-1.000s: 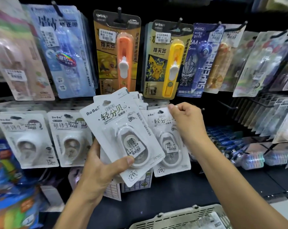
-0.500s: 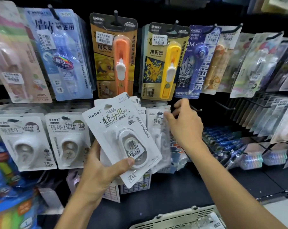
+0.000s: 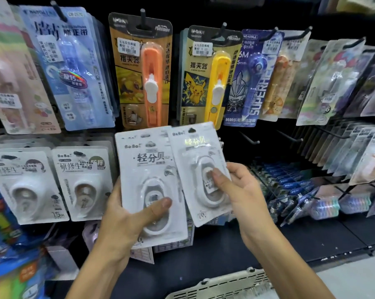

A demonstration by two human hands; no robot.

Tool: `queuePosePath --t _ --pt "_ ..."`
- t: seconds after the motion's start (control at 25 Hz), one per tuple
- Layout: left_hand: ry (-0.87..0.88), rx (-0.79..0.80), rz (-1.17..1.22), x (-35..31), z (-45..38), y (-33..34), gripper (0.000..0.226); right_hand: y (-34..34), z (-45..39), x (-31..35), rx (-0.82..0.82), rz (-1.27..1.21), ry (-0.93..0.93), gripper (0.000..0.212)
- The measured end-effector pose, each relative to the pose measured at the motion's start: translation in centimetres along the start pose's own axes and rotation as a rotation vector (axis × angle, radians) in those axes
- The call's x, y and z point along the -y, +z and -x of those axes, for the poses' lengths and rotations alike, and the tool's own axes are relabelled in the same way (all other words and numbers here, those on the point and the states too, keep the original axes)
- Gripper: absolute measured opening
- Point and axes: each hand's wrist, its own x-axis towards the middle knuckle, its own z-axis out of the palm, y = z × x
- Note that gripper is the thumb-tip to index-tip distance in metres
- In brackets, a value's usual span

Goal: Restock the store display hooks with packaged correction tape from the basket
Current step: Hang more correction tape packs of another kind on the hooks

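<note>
Hands gripping correction tape in front of the hooks

Left hand (image 3: 126, 219) is clutching a stack of white correction tape packs (image 3: 149, 169), thumb pressing across the clear blister on the front card, fingers wrapping behind. Right hand (image 3: 240, 190) is pinching a single pack (image 3: 198, 152) just right of the stack, thumb lying on the blister over the price sticker, fingers curling behind the card's right edge. That single pack is tilting slightly, its left edge overlapping the stack's right edge, and its hang hole is showing at the top. Both are hovering in front of the lower row of the display, below the orange clip pusher card (image 3: 143, 70) and the yellow clip pusher card (image 3: 208, 76), each hanging on its own hook. Right of the single pack, a bare hook (image 3: 250, 139) is poking out from the dark panel. To the left, two more white tape packs (image 3: 53, 182) are hanging side by side on the lower row, and a blue correction tape card (image 3: 72, 67) is hanging above them. Near the bottom edge, the rim of the pale basket (image 3: 221, 283) is peeking into view between the forearms; what it is holding I cannot tell. Far right, rows of clear-wrapped packets (image 3: 333, 83) are crowding more hooks.
</note>
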Motion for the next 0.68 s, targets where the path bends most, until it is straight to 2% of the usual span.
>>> queuePosePath --t 0.12,0.2,0.52,0.68 --pt "0.027 -0.131 0.028 0.0 -0.3 -0.2 0.084 -1.6 0.8 -1.1 -0.134 0.221 -0.099 0.024" --pt "0.031 -0.161 0.046 0.0 -0.2 0.0 0.084 -1.9 1.1 -1.7 -0.150 0.303 -0.135 0.024" --pt "0.070 -0.089 -0.013 0.5 0.0 0.6 0.081 -2.1 0.5 -4.7 -0.173 0.386 -0.095 0.019" --pt "0.072 0.015 -0.009 0.7 0.3 1.2 0.071 -0.9 -2.1 -5.1 -0.096 0.507 -0.056 0.018"
